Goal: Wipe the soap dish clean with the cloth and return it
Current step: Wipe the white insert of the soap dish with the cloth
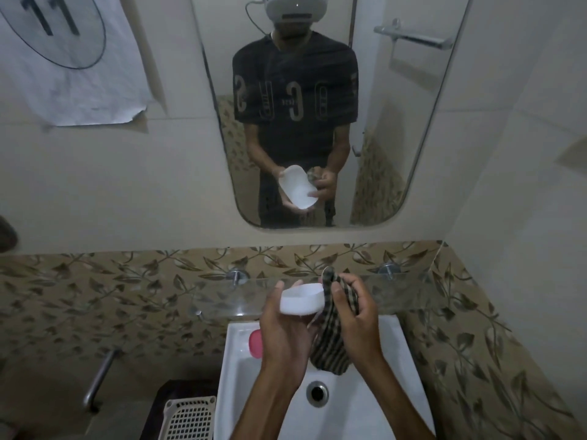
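My left hand (pixel 282 331) holds a white soap dish (pixel 301 298) from below, raised above the white sink (pixel 390 354). My right hand (pixel 352 309) grips a dark striped cloth (pixel 330 350) right beside the dish's right end. The cloth touches that end and hangs down toward the basin. The mirror (pixel 317 106) on the wall reflects both hands with the dish and cloth.
A pink soap bar (pixel 255 343) lies on the sink's left ledge. A glass shelf (pixel 228 300) runs along the wall just behind my hands. The drain (pixel 317 393) is below. A white perforated basket (pixel 187 419) stands left of the sink, and a metal bar (pixel 100 377) is on the left wall.
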A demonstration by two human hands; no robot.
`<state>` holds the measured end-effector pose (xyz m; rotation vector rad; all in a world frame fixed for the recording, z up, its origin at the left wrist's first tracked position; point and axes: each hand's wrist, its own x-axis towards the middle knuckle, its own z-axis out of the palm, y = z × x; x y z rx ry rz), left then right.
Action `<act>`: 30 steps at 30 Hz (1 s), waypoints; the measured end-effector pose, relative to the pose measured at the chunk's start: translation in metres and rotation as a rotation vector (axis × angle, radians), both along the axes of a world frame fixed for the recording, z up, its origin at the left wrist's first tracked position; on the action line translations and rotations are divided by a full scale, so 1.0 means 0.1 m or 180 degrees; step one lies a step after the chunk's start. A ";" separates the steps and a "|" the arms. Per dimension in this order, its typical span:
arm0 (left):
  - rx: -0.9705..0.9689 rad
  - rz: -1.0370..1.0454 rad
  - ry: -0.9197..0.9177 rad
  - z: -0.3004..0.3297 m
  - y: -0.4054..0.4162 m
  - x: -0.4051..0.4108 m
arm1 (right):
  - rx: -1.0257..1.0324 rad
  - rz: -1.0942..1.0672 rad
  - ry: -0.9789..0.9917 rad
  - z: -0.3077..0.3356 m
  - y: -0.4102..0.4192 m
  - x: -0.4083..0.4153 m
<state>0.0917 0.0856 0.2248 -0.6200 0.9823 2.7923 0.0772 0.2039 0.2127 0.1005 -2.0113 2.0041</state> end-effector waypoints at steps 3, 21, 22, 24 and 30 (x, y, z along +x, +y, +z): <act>-0.0547 -0.0206 -0.0008 0.06 -0.08 -0.02 | 0.0230 0.0091 0.0170 -0.03 0.05 -0.03; -0.4265 -0.0642 0.1724 -0.04 -0.14 -0.11 | 0.1375 -0.0469 0.0921 0.15 0.19 -0.07; -0.4169 -0.0644 0.1622 -0.04 -0.11 -0.12 | 0.1349 -0.0602 0.0892 0.12 0.17 -0.06; -0.4098 -0.0629 0.1509 -0.08 -0.11 -0.16 | 0.1370 -0.0431 0.0961 0.04 0.10 0.01; -0.3741 -0.0799 0.1404 -0.03 -0.06 -0.14 | 0.1093 -0.0376 0.0568 0.11 0.19 -0.16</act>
